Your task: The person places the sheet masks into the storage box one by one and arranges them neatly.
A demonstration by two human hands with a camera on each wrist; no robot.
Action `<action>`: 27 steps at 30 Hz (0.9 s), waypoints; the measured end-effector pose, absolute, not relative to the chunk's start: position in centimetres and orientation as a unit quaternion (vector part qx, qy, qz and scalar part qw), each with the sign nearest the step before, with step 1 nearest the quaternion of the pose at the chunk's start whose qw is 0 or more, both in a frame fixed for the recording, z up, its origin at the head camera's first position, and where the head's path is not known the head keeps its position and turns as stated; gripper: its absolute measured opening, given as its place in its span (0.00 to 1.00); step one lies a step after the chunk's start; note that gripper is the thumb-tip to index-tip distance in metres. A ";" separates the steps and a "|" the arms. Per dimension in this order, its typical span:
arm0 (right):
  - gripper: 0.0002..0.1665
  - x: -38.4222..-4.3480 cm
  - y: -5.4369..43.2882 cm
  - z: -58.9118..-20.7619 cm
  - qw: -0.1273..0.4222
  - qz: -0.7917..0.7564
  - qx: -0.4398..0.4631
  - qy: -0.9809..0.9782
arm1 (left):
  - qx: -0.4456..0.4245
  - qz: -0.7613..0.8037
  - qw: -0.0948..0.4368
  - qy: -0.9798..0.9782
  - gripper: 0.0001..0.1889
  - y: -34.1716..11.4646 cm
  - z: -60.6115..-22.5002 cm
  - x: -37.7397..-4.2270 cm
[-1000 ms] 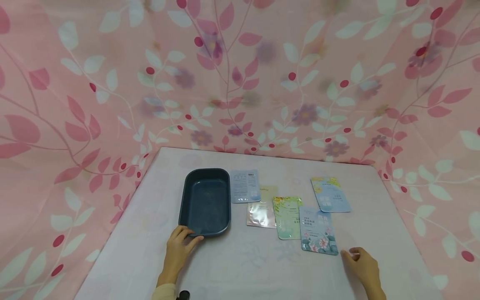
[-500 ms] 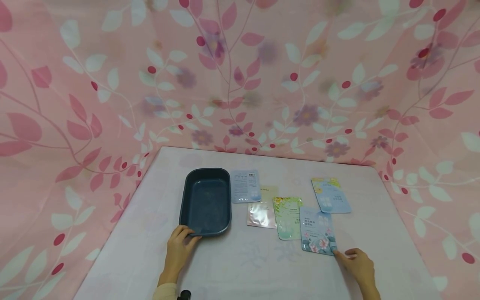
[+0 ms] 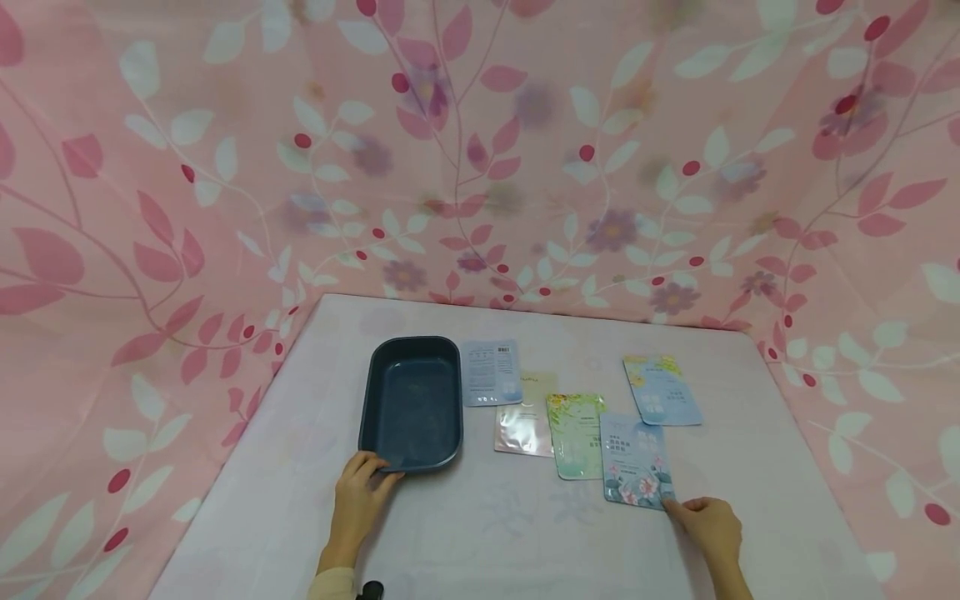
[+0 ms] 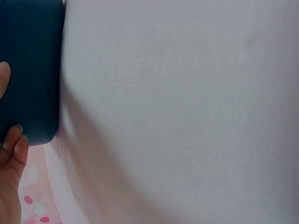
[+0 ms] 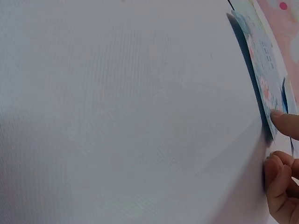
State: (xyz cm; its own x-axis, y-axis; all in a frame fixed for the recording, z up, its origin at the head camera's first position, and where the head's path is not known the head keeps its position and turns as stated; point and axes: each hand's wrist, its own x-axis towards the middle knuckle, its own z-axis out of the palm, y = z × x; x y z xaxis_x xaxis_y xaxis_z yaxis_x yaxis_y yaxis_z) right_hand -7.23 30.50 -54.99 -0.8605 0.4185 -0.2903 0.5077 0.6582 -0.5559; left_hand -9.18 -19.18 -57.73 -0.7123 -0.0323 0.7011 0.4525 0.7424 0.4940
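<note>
My left hand (image 3: 356, 500) holds the near left corner of a deep, dark blue rectangular dish (image 3: 412, 408); its wall (image 4: 35, 70) shows between thumb and fingers in the left wrist view. At the right, my right hand (image 3: 708, 527) pinches the near right corner of a blue sheet mask packet (image 3: 636, 458) printed with pink flowers. In the right wrist view the thumb (image 5: 285, 123) lies on this packet's corner, with the other fingers curled below. The flowered packet overlaps the edge of a green sheet mask packet (image 3: 573, 437) on its left.
Between dish and green packet lie a pale blue packet (image 3: 491, 372), printed side up, and a shiny pinkish one (image 3: 521, 429). Behind the flowered packet is a blue-and-yellow packet (image 3: 663, 392). A white cloth (image 3: 480, 542) covers the table; pink floral curtains (image 3: 480, 167) surround it.
My right hand has moved left from beside the flowered packet to its near right corner and now pinches it. The left hand and the dish have stayed in place.
</note>
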 end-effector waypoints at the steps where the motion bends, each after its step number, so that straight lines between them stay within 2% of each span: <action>1: 0.25 -7.3 30.3 -55.0 0.066 -0.319 0.257 0.910 | -0.121 -0.338 0.359 -0.862 0.18 -19.2 -57.7 -9.2; 9: 0.31 -7.9 29.2 -55.3 0.057 -0.304 0.264 0.914 | -0.114 -0.337 0.355 -0.864 0.18 -19.2 -57.7 -9.2; 19: 0.21 -7.8 29.4 -55.6 0.029 -0.336 0.271 0.902 | -0.111 -0.332 0.355 -0.867 0.18 -19.1 -57.7 -9.2; 23: 0.20 -7.7 30.0 -55.7 0.048 -0.420 0.281 0.861 | -0.110 -0.333 0.353 -0.867 0.18 -19.1 -57.7 -9.2; 27: 0.23 -7.8 30.4 -55.5 0.082 -0.560 0.289 0.772 | -0.111 -0.334 0.352 -0.867 0.18 -19.1 -57.6 -9.2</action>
State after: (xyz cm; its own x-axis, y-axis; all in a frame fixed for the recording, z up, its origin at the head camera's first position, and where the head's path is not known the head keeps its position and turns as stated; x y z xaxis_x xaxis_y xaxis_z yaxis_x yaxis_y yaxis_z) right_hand -7.83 30.41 -55.50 -0.8195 0.3547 -0.4501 0.5379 0.2051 -0.8177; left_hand -9.18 -19.05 -57.65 -0.7275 -0.0426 0.6848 0.4278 0.7522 0.5013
